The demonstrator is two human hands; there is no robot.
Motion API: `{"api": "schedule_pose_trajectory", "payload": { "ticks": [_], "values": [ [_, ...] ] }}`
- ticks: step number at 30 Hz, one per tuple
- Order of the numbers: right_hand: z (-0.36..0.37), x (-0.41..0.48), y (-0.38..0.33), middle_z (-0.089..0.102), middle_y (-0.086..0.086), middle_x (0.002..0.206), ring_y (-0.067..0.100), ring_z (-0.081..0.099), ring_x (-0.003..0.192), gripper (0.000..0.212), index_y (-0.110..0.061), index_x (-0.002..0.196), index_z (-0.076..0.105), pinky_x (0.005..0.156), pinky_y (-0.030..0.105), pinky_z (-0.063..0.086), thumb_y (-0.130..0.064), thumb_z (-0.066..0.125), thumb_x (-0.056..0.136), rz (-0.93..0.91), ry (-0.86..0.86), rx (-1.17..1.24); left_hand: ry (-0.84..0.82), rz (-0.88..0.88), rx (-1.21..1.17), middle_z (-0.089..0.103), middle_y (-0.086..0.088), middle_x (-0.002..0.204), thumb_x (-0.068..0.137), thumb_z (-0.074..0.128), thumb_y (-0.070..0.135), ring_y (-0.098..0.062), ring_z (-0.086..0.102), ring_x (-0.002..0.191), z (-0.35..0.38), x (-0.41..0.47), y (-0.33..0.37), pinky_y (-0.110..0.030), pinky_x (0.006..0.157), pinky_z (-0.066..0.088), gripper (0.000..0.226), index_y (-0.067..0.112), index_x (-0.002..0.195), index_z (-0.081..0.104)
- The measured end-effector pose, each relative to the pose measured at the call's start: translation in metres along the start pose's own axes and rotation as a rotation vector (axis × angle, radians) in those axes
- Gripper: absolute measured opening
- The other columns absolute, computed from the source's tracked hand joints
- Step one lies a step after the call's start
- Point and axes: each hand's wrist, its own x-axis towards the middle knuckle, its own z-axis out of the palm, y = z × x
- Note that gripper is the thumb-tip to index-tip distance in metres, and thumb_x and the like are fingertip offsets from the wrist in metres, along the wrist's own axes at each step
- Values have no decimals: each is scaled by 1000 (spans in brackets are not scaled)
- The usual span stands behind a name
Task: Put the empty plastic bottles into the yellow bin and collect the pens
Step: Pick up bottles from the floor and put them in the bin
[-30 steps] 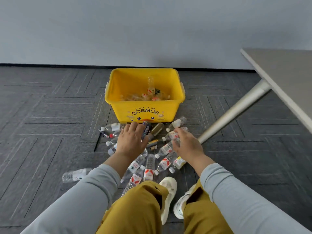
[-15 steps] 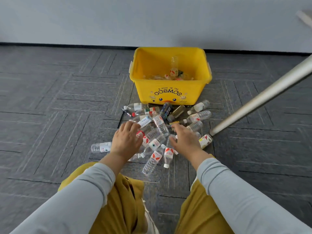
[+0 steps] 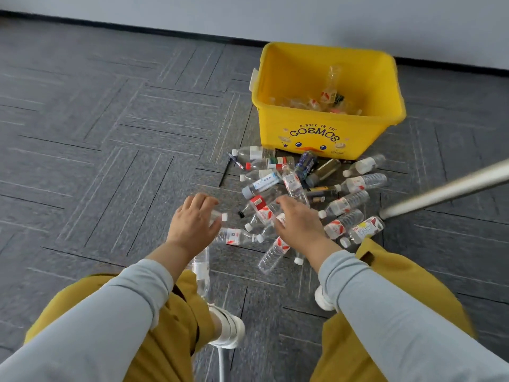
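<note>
The yellow bin (image 3: pixel 325 133) stands on the carpet at the upper right, with several clear bottles lying inside. A pile of empty plastic bottles (image 3: pixel 292 186) spreads in front of it. My left hand (image 3: pixel 192 221) curls round a clear bottle (image 3: pixel 223 216) at the pile's near left edge; its white cap sticks out by my thumb. My right hand (image 3: pixel 297 221) rests on the near bottles with its fingers stretched out to the left. A dark pen (image 3: pixel 236 162) and a thin black pen (image 3: pixel 224 177) lie at the pile's left side.
A slanted metal table leg (image 3: pixel 446 188) comes down to the floor right of the pile. My white shoes (image 3: pixel 228 329) (image 3: pixel 323 299) and yellow-trousered knees fill the near floor. One bottle (image 3: pixel 201 268) lies under my left forearm. A wall runs behind the bin.
Both hands have drawn back from the bin towards me, dragging bottles along. My left hand has shifted left and closed round a bottle. The view has turned left, so the bin now sits further right.
</note>
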Motion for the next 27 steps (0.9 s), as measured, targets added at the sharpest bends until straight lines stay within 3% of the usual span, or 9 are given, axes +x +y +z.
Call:
{"api": "schedule_pose_trajectory", "payload": {
  "ticks": [5, 8, 13, 18, 22, 27],
  "values": [
    [27, 11, -11, 55, 5, 123, 25, 52, 107, 37, -16, 128, 41, 76, 32, 41, -29, 47, 94, 25, -79, 8, -22, -13, 17, 58, -14, 103, 82, 66, 22, -35, 56, 97, 10, -1, -37, -44, 76, 50, 31, 5, 106, 59],
    [38, 18, -17, 53, 5, 124, 25, 51, 109, 41, -17, 132, 38, 81, 35, 44, -29, 46, 93, 26, -124, 20, -26, -23, 15, 59, -13, 102, 82, 65, 22, -34, 56, 96, 15, 0, -49, -44, 77, 50, 30, 5, 106, 59],
    [52, 27, -23, 55, 5, 113, 24, 52, 101, 40, -16, 130, 40, 73, 32, 39, -27, 47, 93, 14, -145, 30, -77, -20, -12, 58, -12, 103, 82, 64, 22, -33, 56, 95, 31, -3, -56, -42, 74, 52, 29, 6, 106, 59],
    [79, 37, -23, 56, 6, 116, 25, 51, 101, 40, -15, 131, 40, 77, 34, 41, -28, 46, 93, 15, -197, 13, -153, 2, -44, 58, -11, 103, 84, 40, 38, -31, 55, 94, 59, 6, -64, -41, 75, 51, 42, 8, 106, 58],
    [105, 48, -21, 53, 7, 126, 27, 51, 109, 43, -15, 134, 38, 84, 39, 45, -28, 46, 94, 59, -277, 20, -219, -41, -82, 55, -11, 110, 85, 58, 27, -32, 52, 103, 90, 9, -82, -41, 82, 48, 33, 8, 113, 56],
    [149, 65, -7, 52, 3, 125, 24, 52, 109, 41, -18, 131, 39, 81, 37, 47, -31, 47, 93, 67, -361, 18, -405, -275, -64, 38, -6, 130, 90, 49, 38, -27, 36, 120, 140, 26, -106, -40, 95, 40, 47, 22, 133, 38]
  ]
}}
